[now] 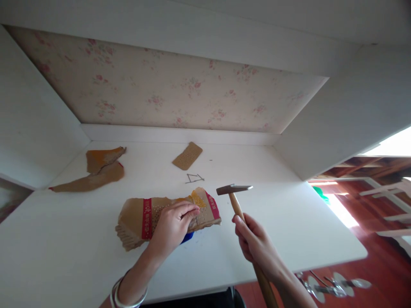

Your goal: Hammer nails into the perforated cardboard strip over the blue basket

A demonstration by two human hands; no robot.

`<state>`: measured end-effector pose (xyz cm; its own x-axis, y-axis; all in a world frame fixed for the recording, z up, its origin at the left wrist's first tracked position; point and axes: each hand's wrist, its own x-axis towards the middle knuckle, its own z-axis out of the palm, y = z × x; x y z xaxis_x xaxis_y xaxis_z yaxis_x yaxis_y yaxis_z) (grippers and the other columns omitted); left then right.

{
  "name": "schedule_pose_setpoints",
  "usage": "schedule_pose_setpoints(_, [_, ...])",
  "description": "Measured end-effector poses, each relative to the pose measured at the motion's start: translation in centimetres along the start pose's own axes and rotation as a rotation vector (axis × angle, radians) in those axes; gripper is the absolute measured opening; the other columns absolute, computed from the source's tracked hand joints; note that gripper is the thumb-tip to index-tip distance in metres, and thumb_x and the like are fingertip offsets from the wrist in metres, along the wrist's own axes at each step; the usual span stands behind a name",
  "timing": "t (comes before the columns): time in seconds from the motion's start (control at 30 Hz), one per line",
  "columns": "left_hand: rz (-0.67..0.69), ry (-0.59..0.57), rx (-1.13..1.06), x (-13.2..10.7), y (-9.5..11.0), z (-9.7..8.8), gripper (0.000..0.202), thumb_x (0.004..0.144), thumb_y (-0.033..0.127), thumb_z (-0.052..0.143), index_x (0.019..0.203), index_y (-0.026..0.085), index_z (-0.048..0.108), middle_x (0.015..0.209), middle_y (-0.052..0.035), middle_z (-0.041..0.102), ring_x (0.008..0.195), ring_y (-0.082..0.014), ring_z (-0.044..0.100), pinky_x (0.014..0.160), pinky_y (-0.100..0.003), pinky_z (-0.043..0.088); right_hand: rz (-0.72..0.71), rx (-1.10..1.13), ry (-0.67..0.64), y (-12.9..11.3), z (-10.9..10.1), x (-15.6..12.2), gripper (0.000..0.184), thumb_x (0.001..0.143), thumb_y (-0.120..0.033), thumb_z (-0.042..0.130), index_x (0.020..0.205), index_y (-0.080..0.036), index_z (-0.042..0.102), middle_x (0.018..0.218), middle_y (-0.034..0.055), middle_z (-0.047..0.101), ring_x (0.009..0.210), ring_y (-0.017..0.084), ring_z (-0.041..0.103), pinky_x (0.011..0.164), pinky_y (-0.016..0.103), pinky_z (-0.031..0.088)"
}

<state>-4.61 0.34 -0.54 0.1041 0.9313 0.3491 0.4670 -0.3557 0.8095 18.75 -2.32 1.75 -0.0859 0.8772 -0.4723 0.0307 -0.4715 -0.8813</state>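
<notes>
I see a white tabletop (80,261). On it I make out torn cardboard (96,179) at left, a perforated cardboard piece (188,156) behind some nails (192,175), and printed cardboard (133,214) with a blue object (186,238) beneath.

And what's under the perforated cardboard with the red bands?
Part of a blue object shows below the near edge of the cardboard, beside the left hand. Its full shape, and anything else underneath, can't be seen because the cardboard covers it.
</notes>
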Motion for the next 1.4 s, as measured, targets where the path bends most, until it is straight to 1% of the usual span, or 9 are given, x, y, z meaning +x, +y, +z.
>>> schedule_pose_setpoints(0.1, [0.001,-0.025,-0.024,0.1,0.1,0.0,0.010,0.090,0.021,0.065,0.087,0.022,0.074,0.087,-0.0010,0.075,0.081,-0.0163,0.070,0.078,-0.026,0.055,0.005,0.044,-0.081,-0.1,0.7,-1.3,0.048,0.083,-0.068,0.056,0.075,-0.023,0.043,0.057,-0.0127,0.032,0.039,0.003,0.020,0.032,0.015,0.016])
schedule_pose_setpoints(0.17, [0.000,-0.049,-0.028,0.1,0.1,0.1,0.010,0.090,0.020,0.064,0.087,0.023,0.074,0.086,-0.0007,0.075,0.080,-0.0156,0.069,0.077,-0.025,0.054,-0.012,0.014,-0.118,-0.1,1.1,-2.1,0.050,0.083,-0.070,0.055,0.072,-0.024,0.040,0.056,-0.0129,0.030,0.039,0.003,0.019,0.033,0.016,0.016])
schedule_pose_setpoints(0.33, [0.024,-0.067,-0.019,0.2,0.2,0.2,0.010,0.089,0.018,0.065,0.088,0.023,0.074,0.088,-0.0007,0.075,0.081,-0.0150,0.068,0.078,-0.024,0.052,-0.139,-0.257,-0.163,0.6,1.7,-2.5,0.046,0.091,-0.066,0.046,0.072,-0.024,0.039,0.056,-0.0109,0.031,0.044,0.006,0.025,0.037,0.018,0.022])
schedule_pose_setpoints(0.43, [0.013,-0.077,0.007,0.3,0.5,0.1,0.011,0.087,0.015,0.067,0.082,0.023,0.073,0.082,0.0012,0.074,0.077,-0.0145,0.067,0.076,-0.024,0.051,-0.180,-0.407,-0.171,1.3,1.9,-1.9,0.044,0.094,-0.062,0.041,0.071,-0.025,0.037,0.057,-0.0091,0.033,0.045,0.008,0.031,0.038,0.019,0.026])
schedule_pose_setpoints(0.53, [-0.002,-0.085,0.032,0.3,0.9,0.0,0.015,0.087,0.014,0.067,0.077,0.023,0.072,0.078,0.0023,0.073,0.073,-0.0143,0.066,0.073,-0.025,0.049,-0.216,-0.483,-0.163,1.6,2.2,-1.5,0.043,0.096,-0.059,0.038,0.070,-0.025,0.036,0.059,-0.0080,0.035,0.046,0.009,0.035,0.040,0.021,0.029])
schedule_pose_setpoints(0.7, [0.016,-0.090,0.009,0.3,0.8,-0.1,0.014,0.088,0.015,0.065,0.081,0.023,0.074,0.081,0.0011,0.074,0.075,-0.0153,0.066,0.075,-0.026,0.049,-0.259,-0.520,-0.113,1.1,2.8,-1.8,0.040,0.096,-0.056,0.039,0.071,-0.025,0.038,0.060,-0.0069,0.038,0.051,0.011,0.037,0.045,0.022,0.031])
schedule_pose_setpoints(1.07, [-0.002,-0.106,0.032,0.3,0.4,-0.1,0.019,0.089,0.012,0.062,0.080,0.024,0.073,0.080,0.0009,0.074,0.074,-0.0164,0.066,0.074,-0.028,0.048,-0.322,-0.552,-0.111,0.9,3.3,-1.9,0.039,0.096,-0.051,0.044,0.068,-0.025,0.038,0.059,-0.0068,0.038,0.053,0.012,0.036,0.049,0.024,0.031])
schedule_pose_setpoints(1.2, [0.006,-0.104,0.036,0.3,0.3,-0.1,0.018,0.090,0.015,0.062,0.077,0.023,0.073,0.077,-0.0004,0.073,0.073,-0.0164,0.065,0.072,-0.027,0.049,-0.290,-0.512,-0.105,0.8,3.3,-2.1,0.039,0.096,-0.055,0.041,0.071,-0.025,0.040,0.059,-0.0070,0.038,0.051,0.012,0.036,0.045,0.023,0.030])
schedule_pose_setpoints(1.4, [-0.002,-0.113,0.053,0.1,0.2,-0.1,0.020,0.090,0.013,0.061,0.079,0.024,0.073,0.077,0.0004,0.073,0.073,-0.0163,0.065,0.073,-0.027,0.048,-0.298,-0.534,-0.116,1.1,3.5,-2.0,0.041,0.095,-0.056,0.041,0.069,-0.025,0.039,0.059,-0.0067,0.039,0.052,0.012,0.037,0.046,0.023,0.032])
